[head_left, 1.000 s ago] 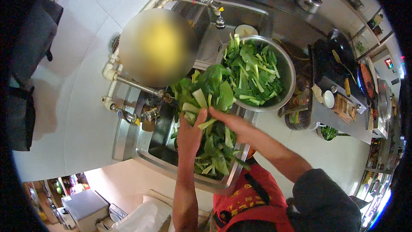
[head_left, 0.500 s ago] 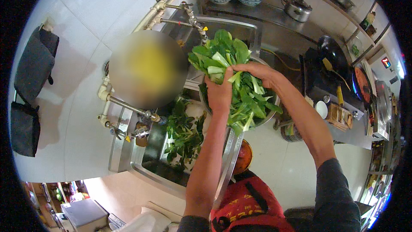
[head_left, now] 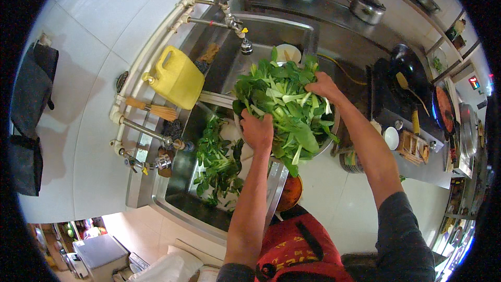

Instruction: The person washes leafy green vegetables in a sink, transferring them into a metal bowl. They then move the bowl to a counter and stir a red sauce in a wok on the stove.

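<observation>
A big heap of leafy greens (head_left: 284, 107) with pale stalks fills a round metal basin (head_left: 336, 133), whose rim shows at the right. My left hand (head_left: 257, 129) is closed at the near left side of the heap, thumb up, fingers partly hidden by leaves. On the far right side, my right hand (head_left: 324, 87) curls its fingers into the greens. Whether either hand also touches the basin's rim is hidden. More loose greens (head_left: 216, 162) lie in the left sink compartment (head_left: 180, 198), left of my forearm.
A yellow jug (head_left: 180, 78) and a bamboo brush (head_left: 156, 109) stand along the sink's wall side. Taps (head_left: 235, 21) reach over the far compartment, near a white bowl (head_left: 288, 53). An orange-red bowl (head_left: 290, 193) sits below the basin. A wok (head_left: 406, 65) is at the right.
The bunch I held up between both hands is now lower and spread over the basin. My hands have moved apart, left hand nearer me, right hand outward. The view has shifted slightly.
</observation>
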`<action>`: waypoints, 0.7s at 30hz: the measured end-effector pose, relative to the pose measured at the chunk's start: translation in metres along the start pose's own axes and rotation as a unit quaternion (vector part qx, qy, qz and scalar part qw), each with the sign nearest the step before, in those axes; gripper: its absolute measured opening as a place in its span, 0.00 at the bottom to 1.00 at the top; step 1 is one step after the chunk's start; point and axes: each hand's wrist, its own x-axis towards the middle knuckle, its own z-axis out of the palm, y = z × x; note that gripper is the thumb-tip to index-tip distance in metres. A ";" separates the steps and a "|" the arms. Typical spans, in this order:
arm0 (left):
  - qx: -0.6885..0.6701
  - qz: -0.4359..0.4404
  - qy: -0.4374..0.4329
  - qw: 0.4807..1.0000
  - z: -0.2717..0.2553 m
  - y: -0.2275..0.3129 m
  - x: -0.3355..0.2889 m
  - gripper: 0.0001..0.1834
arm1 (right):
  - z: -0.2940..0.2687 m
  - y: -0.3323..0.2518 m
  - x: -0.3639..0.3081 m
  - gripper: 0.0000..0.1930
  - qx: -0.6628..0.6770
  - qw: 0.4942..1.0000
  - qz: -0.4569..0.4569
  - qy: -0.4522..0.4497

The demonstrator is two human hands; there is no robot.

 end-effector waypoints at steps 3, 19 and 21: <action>0.072 0.020 0.047 0.996 -0.001 -0.001 -0.012 0.38 | 0.005 0.025 -0.001 0.27 0.040 0.998 0.025 -0.037; 0.062 0.188 0.088 0.976 -0.016 -0.005 -0.039 0.38 | -0.008 -0.016 -0.034 0.37 -0.170 0.984 -0.047 0.010; 0.071 0.220 0.047 0.972 -0.019 -0.008 -0.052 0.38 | 0.014 -0.018 -0.041 0.40 -0.187 0.980 -0.055 0.047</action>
